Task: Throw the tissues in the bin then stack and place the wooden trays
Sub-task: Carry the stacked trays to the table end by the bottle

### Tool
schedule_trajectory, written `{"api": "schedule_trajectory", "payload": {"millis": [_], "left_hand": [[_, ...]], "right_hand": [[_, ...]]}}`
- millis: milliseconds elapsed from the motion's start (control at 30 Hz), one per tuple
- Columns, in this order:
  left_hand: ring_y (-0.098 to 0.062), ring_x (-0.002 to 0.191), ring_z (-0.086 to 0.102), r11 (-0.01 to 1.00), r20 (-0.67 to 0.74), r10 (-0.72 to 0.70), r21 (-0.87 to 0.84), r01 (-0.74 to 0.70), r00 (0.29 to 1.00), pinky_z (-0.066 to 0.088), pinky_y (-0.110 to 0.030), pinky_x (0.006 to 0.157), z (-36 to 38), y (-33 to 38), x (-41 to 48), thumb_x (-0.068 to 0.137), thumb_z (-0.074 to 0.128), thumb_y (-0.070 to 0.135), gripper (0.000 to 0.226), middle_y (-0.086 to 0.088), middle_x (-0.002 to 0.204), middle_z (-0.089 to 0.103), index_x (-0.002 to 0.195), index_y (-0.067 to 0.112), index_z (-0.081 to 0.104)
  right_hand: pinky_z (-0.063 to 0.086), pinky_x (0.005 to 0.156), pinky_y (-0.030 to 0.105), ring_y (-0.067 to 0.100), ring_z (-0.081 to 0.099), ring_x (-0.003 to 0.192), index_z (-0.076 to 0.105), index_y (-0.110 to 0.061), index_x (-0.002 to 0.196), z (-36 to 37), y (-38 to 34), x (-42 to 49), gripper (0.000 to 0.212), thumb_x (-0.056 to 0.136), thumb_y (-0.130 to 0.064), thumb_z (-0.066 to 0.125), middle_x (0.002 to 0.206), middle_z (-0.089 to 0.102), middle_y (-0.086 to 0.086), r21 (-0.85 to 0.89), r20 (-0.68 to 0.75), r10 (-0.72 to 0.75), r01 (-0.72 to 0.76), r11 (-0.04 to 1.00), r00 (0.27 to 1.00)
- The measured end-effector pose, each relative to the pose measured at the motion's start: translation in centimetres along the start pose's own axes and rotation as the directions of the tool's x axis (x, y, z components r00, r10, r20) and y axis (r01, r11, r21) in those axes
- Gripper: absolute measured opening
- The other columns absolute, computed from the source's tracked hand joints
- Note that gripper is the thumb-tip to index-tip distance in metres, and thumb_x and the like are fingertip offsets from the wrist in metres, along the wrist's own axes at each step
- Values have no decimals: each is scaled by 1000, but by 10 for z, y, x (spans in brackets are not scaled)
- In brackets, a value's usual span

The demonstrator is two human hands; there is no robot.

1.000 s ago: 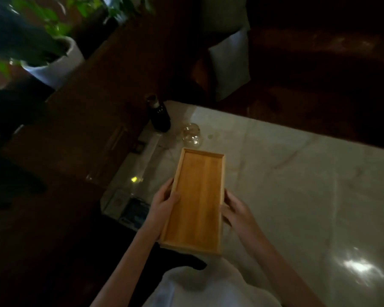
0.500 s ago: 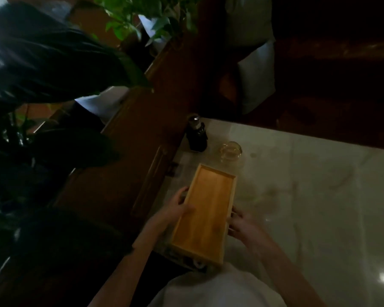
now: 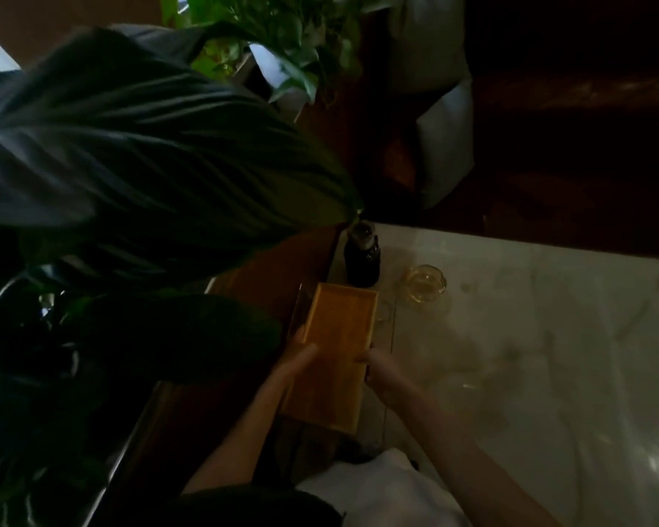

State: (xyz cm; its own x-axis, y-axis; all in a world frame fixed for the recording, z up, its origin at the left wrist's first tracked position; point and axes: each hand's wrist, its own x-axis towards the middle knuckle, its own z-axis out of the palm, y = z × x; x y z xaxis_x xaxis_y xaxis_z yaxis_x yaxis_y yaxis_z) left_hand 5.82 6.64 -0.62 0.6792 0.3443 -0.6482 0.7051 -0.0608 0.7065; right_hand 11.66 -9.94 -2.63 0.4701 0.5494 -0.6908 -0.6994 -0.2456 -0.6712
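Note:
A long rectangular wooden tray [image 3: 335,351] with a raised rim lies at the left edge of the pale marble table [image 3: 548,355], its long side pointing away from me. My left hand [image 3: 295,365] grips its left rim, thumb over the edge. My right hand [image 3: 381,368] holds the right rim opposite. Whether more trays lie beneath it is hidden. No tissues or bin are visible.
A dark bottle [image 3: 362,258] stands just beyond the tray's far end. A small glass dish [image 3: 425,285] sits to its right. Large dark plant leaves [image 3: 137,165] hang over the left side above a wooden ledge [image 3: 267,283]. A dark chair with a grey cushion [image 3: 446,146] stands behind the table.
The tray, held in both hands, has shifted left toward the table's left edge and nearer the bottle. My head has turned left, bringing the big leaves into view.

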Motion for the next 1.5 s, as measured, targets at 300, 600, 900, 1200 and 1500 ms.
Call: {"api": "schedule_trajectory", "payload": {"millis": [300,600,900,1200,1500], "left_hand": [[-33,143,32,991,121,4,133,-20,993,31,-50,117,-1,-32,2,94,49,-5,70,-19,156,27,152,8,13],[-30,125,53,960,-261,-117,219,177,958,45,-35,99,20,-69,-16,93,52,4,47,-17,139,52,140,8,44],[-32,124,54,982,-340,-47,157,106,939,44,-38,102,26,-73,-14,91,47,-7,46,-22,135,56,136,3,50],[-34,135,42,975,-341,-45,189,115,939,41,-43,107,28,-80,-10,92,41,-10,59,-17,150,36,147,11,34],[-34,133,41,989,-373,-148,-70,131,916,42,-37,97,37,-92,-22,90,44,-5,66,-14,153,32,150,15,25]], "right_hand": [[41,75,25,1,52,93,59,-39,96,-4,23,7,22,86,-20,57,107,59,-14,-70,-40,45,-47,996,998],[44,75,25,6,55,99,50,-33,134,-9,64,-11,51,88,-12,53,114,62,-17,-138,-46,170,-175,975,984],[57,76,37,16,63,88,60,-21,121,-4,52,-16,33,89,-24,51,98,66,-3,-311,-174,41,-94,946,984],[61,81,42,25,68,86,62,-13,118,-4,54,-11,30,96,-29,48,96,70,10,-371,-217,0,-83,925,976],[50,52,16,-7,55,63,55,-13,128,-26,66,-26,45,83,-21,56,99,70,7,-498,-386,-300,77,864,873]]}}
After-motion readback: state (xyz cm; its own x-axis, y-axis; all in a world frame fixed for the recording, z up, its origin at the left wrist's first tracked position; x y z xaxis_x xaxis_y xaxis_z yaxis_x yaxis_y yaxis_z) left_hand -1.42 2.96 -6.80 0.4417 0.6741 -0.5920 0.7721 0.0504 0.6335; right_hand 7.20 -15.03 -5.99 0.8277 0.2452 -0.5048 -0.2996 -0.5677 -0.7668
